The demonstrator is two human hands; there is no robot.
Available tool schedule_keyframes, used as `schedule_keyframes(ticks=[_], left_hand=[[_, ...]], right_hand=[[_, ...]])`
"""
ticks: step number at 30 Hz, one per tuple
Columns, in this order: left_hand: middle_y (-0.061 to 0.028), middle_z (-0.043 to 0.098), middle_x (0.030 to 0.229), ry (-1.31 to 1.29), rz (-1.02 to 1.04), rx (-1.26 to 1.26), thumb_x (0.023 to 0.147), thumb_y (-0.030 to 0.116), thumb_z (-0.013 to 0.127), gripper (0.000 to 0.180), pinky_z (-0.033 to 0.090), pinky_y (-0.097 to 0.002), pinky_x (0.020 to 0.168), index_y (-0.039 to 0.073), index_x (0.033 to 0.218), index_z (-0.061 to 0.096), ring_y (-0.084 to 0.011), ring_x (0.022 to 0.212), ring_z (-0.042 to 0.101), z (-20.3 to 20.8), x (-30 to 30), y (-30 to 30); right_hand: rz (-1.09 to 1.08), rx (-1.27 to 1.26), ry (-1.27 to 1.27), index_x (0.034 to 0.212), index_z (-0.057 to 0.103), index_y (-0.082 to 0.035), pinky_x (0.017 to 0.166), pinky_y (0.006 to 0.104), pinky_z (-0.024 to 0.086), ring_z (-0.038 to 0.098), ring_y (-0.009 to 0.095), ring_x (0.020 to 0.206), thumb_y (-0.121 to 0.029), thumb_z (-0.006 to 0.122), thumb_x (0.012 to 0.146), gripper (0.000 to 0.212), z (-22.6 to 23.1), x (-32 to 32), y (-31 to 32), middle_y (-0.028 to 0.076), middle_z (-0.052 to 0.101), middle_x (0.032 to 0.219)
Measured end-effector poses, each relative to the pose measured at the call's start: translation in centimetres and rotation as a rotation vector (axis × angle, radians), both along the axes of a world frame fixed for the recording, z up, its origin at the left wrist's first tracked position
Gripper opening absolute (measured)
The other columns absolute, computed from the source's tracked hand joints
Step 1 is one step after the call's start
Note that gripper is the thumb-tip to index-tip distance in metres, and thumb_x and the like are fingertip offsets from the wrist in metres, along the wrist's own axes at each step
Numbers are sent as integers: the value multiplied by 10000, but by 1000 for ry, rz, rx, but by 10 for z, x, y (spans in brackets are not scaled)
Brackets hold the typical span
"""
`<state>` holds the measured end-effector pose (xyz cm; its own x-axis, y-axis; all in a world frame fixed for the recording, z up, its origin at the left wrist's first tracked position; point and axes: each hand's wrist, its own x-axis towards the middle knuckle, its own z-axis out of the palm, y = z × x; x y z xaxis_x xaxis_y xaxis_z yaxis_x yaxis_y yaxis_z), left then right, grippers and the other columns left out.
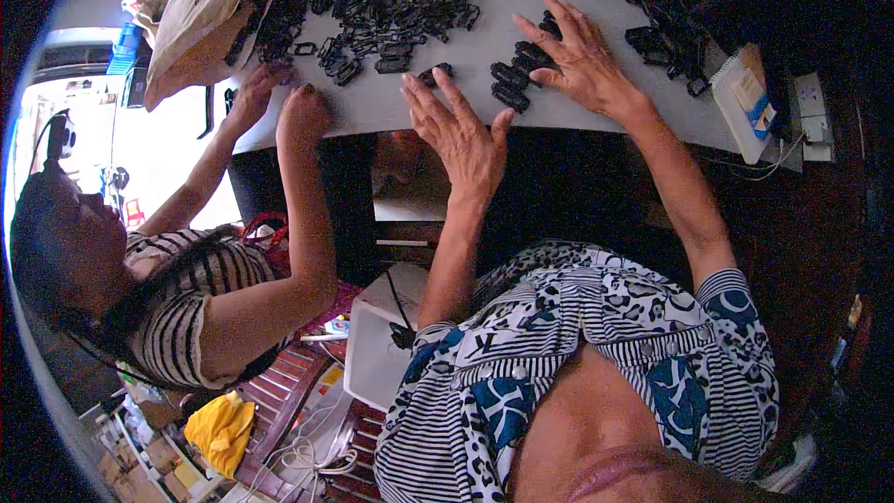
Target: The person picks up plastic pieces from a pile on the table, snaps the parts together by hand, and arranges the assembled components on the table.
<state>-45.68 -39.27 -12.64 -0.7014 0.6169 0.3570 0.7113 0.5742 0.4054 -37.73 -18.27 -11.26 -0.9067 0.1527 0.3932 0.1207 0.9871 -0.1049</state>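
Note:
My left hand [458, 138] is over the table's front edge, fingers spread. Its fingertips are at a small black plastic piece [434, 74]; whether they touch it I cannot tell. To the right, my right hand [585, 63] reaches over a short row of similar ribbed black pieces [509, 96], its fingers apart and partly covering the row. Neither hand visibly grips anything. A large loose heap of black plastic parts [400, 9], several shaped like open frames, spreads over the far side of the white table [372, 112].
At the left, a co-worker's hands [303, 116] are by a brown paper sack [209, 19]. More black parts [652, 42] lie at the right, near a spiral notepad [742, 98] and a white socket box [814, 116]. Below stand a white bin [372, 363] and a yellow cloth [221, 430].

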Motion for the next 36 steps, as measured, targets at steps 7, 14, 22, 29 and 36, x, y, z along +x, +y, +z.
schedule_keyframes(ticks=[7,14,22,29,36], left_hand=[[-321,-55,1494,-49,21,-28,840,524,567,954,86,-552,1106,7,1471,71,-486,1386,-17,5,2,16],[-312,-8,1499,-113,-11,-94,834,437,613,901,117,-546,1103,-11,1458,141,-460,1395,25,12,-9,12],[-232,210,1465,-31,-126,152,725,246,746,768,245,-496,1048,109,1385,377,-413,1313,248,15,-12,-10],[-136,489,1155,38,-188,201,601,-10,724,491,401,-430,888,164,1054,651,-340,1074,447,-1,-19,-23],[-124,529,1096,40,-171,189,617,-38,636,395,441,-400,835,161,954,692,-319,1009,492,14,-37,-36]], right_hand=[[-43,-50,-17,1426,353,-241,1064,554,231,290,469,1282,-598,446,859,677,-8,-8,-23,286,229,1448],[-172,-91,6,1419,357,-218,1060,577,220,275,479,1287,-537,484,872,646,-7,-17,-53,303,230,1439],[-141,-86,63,1423,355,-263,1036,570,255,306,467,1270,-582,439,870,643,-10,-11,-45,264,250,1444],[145,34,-9,1389,403,-339,1069,516,215,311,349,1311,-542,444,873,556,9,-10,-45,116,293,1471],[271,44,-169,1389,389,-378,1079,515,194,314,298,1336,-466,542,841,576,2,-13,-47,52,326,1471]])
